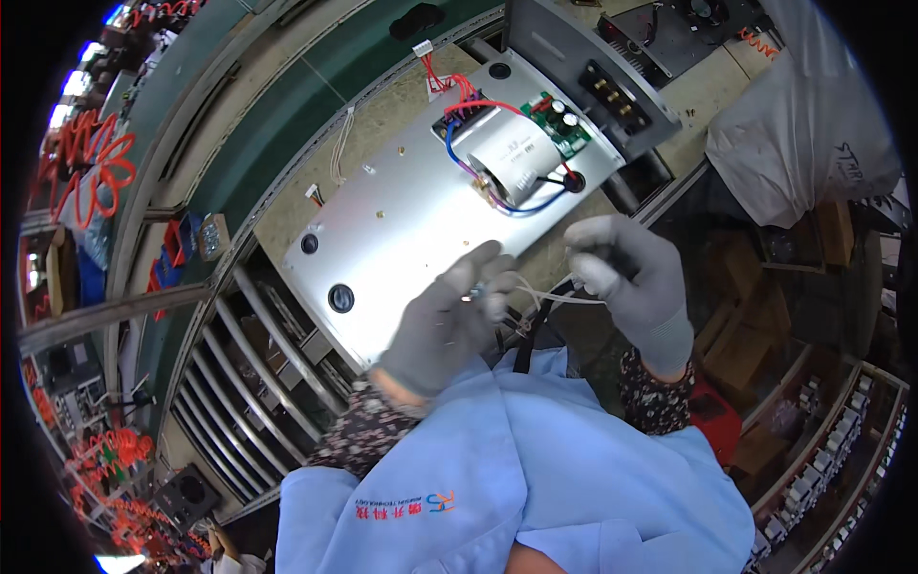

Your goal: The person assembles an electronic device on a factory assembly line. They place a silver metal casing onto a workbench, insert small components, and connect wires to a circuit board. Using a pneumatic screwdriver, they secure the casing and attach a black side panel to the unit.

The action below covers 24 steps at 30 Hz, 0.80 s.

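Note:
Both my hands wear grey gloves. My left hand (440, 320) is closed in front of the silver metal panel's near edge, with a small shiny bit at its fingertips. Thin white wires (550, 295) run from those fingers toward my right hand (636, 273). That hand is half curled, with a gap between thumb and fingers; the wires pass close under its thumb. On the panel (363, 258) sits a big white cylinder (516, 158), probably a capacitor. Beside it are a green circuit board (559, 124) and a dark block (469, 115) with red and blue wires.
An upright grey plate (583, 72) with brass terminals stands at the panel's far right end. Metal rollers (263, 359) lie at the left. A white plastic bag (803, 124) hangs at the right. Loose white wires (342, 143) with connectors lie beyond the panel.

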Each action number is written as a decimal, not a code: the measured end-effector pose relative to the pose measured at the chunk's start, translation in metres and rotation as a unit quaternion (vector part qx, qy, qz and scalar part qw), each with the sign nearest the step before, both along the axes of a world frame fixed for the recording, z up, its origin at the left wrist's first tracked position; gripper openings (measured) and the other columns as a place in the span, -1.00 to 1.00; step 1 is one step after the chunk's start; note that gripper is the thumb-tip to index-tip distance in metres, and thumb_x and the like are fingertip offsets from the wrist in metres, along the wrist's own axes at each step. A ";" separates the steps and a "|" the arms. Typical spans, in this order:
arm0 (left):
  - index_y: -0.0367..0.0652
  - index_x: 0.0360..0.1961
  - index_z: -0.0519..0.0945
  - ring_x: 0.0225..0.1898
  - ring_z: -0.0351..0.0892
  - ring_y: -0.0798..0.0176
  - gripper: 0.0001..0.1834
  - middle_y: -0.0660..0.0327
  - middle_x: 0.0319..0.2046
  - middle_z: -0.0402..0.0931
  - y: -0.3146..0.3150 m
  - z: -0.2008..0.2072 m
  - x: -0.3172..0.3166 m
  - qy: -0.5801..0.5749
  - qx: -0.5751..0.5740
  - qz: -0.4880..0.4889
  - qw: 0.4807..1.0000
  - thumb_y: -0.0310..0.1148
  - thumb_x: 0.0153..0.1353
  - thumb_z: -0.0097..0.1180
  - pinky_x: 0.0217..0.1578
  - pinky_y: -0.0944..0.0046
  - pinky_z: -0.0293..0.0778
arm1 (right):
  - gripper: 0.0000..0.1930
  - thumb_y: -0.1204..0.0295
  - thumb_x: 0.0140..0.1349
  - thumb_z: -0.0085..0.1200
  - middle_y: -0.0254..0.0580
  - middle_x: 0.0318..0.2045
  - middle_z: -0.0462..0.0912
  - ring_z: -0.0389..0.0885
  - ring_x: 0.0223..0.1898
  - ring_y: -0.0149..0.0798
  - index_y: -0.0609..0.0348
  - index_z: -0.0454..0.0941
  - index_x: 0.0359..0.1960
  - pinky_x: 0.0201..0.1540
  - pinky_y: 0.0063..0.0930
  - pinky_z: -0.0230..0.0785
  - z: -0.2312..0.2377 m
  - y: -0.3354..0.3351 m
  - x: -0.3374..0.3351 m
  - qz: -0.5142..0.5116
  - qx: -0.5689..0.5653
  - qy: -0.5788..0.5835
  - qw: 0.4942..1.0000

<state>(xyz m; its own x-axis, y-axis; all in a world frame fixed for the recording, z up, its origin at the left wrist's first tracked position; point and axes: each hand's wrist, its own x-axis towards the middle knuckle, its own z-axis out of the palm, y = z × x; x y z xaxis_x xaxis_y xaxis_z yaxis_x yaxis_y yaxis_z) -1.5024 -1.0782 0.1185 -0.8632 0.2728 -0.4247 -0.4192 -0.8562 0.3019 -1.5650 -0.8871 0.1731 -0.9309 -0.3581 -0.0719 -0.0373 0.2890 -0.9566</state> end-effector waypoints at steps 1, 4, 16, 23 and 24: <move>-0.39 0.05 0.17 -0.06 0.32 0.21 -0.50 0.04 -0.11 0.29 0.017 -0.001 0.006 -0.031 0.033 0.024 0.999 -0.26 0.20 -0.09 -0.12 0.36 0.34 | -0.80 0.43 -0.01 0.10 -0.28 -0.50 0.53 0.47 -0.48 -0.46 0.26 0.51 -0.34 -0.43 -0.62 0.30 -0.005 0.003 0.010 -0.028 -0.010 0.029 0.999; -0.35 0.07 0.17 -0.03 0.31 0.19 -0.54 0.06 -0.09 0.29 0.054 -0.015 0.017 0.008 0.098 0.009 0.995 -0.25 0.25 -0.19 -0.08 0.32 0.33 | -0.83 0.47 -0.01 0.08 -0.20 -0.48 0.53 0.51 -0.47 -0.36 0.25 0.51 -0.35 -0.41 -0.56 0.34 0.001 0.016 0.032 -0.021 0.041 0.080 0.996; -0.31 0.17 0.04 0.08 0.18 0.13 -0.31 0.05 0.05 0.18 0.119 0.009 -0.007 0.092 0.071 0.087 0.989 0.02 0.21 -0.24 0.08 0.24 0.14 | -0.78 0.55 -0.05 0.03 -0.12 -0.39 0.50 0.55 -0.42 -0.22 0.18 0.48 -0.29 -0.37 -0.48 0.39 -0.010 0.058 0.006 0.074 0.035 0.102 0.991; -0.28 0.20 0.01 0.08 0.16 0.18 -0.37 0.06 0.16 0.08 0.142 0.009 -0.026 0.126 0.094 0.130 0.979 -0.02 0.27 -0.40 0.12 0.27 0.07 | -0.80 0.50 -0.07 0.08 -0.18 -0.41 0.50 0.54 -0.41 -0.25 0.15 0.50 -0.33 -0.36 -0.48 0.39 -0.002 0.070 -0.027 0.178 0.126 0.192 0.957; -0.29 0.20 0.02 0.07 0.16 0.18 -0.38 0.06 0.14 0.10 0.145 0.008 -0.027 0.153 -0.096 0.103 0.978 -0.03 0.27 -0.40 0.12 0.28 0.06 | -0.80 0.48 -0.08 0.09 -0.19 -0.42 0.49 0.52 -0.42 -0.22 0.13 0.50 -0.34 -0.37 -0.45 0.38 -0.009 0.071 -0.030 0.193 0.140 0.229 0.944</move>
<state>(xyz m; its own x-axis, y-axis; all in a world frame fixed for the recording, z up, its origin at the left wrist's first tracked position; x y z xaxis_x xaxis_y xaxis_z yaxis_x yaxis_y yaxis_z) -1.5295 -0.9337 0.1264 -0.9861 0.0208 -0.1648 -0.1094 -0.8278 0.5502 -1.5948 -0.8164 0.1644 -0.6910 -0.7038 0.1646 -0.5826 0.4075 -0.7032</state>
